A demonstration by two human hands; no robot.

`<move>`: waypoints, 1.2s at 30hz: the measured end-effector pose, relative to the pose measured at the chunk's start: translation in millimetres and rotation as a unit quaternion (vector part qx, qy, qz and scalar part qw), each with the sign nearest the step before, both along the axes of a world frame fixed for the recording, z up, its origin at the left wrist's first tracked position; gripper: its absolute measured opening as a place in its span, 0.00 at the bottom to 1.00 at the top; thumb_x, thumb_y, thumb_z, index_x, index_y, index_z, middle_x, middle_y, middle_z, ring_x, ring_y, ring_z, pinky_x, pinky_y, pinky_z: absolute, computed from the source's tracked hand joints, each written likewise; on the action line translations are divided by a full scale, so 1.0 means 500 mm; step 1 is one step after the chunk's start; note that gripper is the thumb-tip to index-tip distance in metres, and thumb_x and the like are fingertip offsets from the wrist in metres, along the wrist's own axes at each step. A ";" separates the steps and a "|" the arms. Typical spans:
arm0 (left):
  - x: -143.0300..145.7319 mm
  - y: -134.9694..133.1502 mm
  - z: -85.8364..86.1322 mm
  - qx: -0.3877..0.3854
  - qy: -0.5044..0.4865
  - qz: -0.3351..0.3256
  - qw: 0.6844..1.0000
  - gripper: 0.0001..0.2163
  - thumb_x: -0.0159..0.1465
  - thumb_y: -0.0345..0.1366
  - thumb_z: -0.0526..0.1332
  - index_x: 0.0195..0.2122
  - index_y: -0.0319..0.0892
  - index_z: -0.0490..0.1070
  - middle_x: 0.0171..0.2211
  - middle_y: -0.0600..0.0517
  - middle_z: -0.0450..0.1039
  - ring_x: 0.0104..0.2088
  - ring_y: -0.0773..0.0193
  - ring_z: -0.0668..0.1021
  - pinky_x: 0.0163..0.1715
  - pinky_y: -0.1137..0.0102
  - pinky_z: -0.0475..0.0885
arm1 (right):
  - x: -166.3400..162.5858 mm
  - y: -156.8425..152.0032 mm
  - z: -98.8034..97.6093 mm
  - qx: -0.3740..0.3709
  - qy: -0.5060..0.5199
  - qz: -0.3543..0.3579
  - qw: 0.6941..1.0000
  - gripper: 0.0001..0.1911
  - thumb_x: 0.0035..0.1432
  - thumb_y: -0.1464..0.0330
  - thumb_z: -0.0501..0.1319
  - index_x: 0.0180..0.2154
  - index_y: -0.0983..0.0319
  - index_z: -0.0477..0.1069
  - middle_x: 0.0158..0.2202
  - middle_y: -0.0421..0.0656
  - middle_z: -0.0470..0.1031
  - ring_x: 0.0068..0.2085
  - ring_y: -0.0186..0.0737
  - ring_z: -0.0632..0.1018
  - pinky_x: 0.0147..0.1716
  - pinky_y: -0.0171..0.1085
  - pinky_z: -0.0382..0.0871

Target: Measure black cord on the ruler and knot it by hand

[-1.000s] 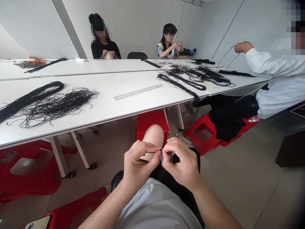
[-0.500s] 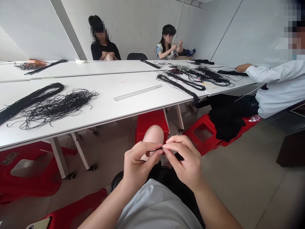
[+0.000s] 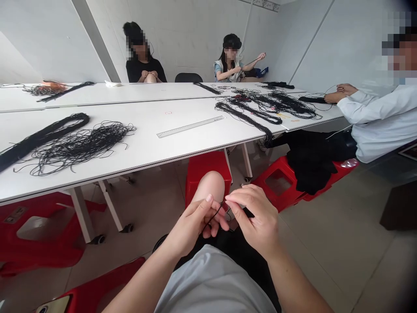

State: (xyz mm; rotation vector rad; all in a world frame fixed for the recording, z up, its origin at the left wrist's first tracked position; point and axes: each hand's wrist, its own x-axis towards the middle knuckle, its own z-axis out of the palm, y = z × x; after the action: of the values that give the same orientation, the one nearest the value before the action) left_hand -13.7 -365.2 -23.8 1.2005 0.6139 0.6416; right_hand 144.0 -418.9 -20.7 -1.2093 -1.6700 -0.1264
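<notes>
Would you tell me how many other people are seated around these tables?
3: one in black and one in a pale top beyond the far table, one in a white shirt at right; others may be hidden.

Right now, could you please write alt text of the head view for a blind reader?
The person's left hand and right hand hold a thin black cord above a bare knee. Beyond, a white table carries black cord piles and a ruler, with co-workers seated around it.

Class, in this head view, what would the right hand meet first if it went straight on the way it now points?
Probably the thin black cord lying across the left hand, just beyond the right fingertips; depth is unclear.
</notes>
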 end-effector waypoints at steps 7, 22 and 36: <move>0.006 0.013 -0.007 -0.134 -0.081 -0.022 0.987 0.13 0.64 0.43 0.57 0.36 0.39 0.75 0.35 0.46 0.74 0.35 0.65 0.75 0.34 0.72 0.73 | -0.004 -0.004 -0.005 -0.043 -0.030 0.007 0.999 0.10 0.57 0.77 0.59 0.38 0.58 0.70 0.31 0.41 0.73 0.33 0.38 0.73 0.37 0.42 0.67; 0.013 0.021 0.012 -0.265 -0.202 0.096 0.938 0.20 0.62 0.37 0.56 0.17 0.44 0.48 0.18 0.60 0.43 0.18 0.73 0.54 0.33 0.70 0.72 | -0.033 -0.014 -0.007 -0.310 0.569 0.297 0.701 0.18 0.62 0.60 0.55 0.25 0.59 0.51 0.21 0.32 0.48 0.19 0.26 0.49 0.17 0.30 0.43; 0.015 0.013 -0.003 -0.085 -0.084 -0.005 0.993 0.15 0.64 0.44 0.57 0.48 0.42 0.72 0.42 0.46 0.73 0.38 0.62 0.75 0.38 0.66 0.70 | -0.023 0.010 0.009 -0.257 0.680 0.266 0.633 0.16 0.61 0.63 0.57 0.26 0.60 0.54 0.22 0.33 0.53 0.19 0.26 0.49 0.15 0.27 0.44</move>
State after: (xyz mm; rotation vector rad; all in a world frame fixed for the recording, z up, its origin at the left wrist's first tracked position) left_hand -6.1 -358.7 -25.3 0.9798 0.5091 0.6611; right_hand 132.6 -413.9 -16.3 -0.6757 -0.5336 1.3993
